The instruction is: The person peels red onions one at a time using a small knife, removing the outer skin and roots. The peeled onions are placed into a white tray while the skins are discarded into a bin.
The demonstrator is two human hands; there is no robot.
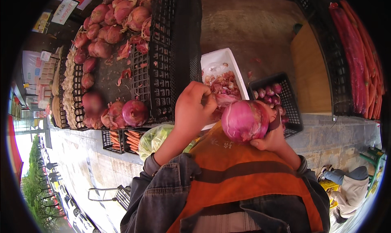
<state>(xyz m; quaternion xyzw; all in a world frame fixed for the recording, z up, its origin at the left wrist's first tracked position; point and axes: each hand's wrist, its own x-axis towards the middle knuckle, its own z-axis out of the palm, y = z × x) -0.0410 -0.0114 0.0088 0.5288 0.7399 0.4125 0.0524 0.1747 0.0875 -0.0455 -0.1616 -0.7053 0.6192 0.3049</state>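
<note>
I have a large round red onion with glossy purple-pink skin (245, 121) up in front of my chest, cradled from below and behind in my right hand (272, 137), whose fingers are curled closed around its far side. My left hand (194, 107) is pinched narrow at the onion's top, fingertips closed on a loose flap of papery skin (225, 98). Just beyond it sits a white rectangular plastic tray (220, 60) holding a heap of dry peelings, and beside that a small black plastic crate (293, 111) of little red onions. To my left a big black slatted crate (163, 62) carries more onions.

I judge the bulb firm, fairly heavy for its size and slick where the fresh layer shows, so the cupped palm under its belly looks like the safe hold. The outer skin seems brittle and likely to tear, best taken at a lifted edge near the neck
</note>
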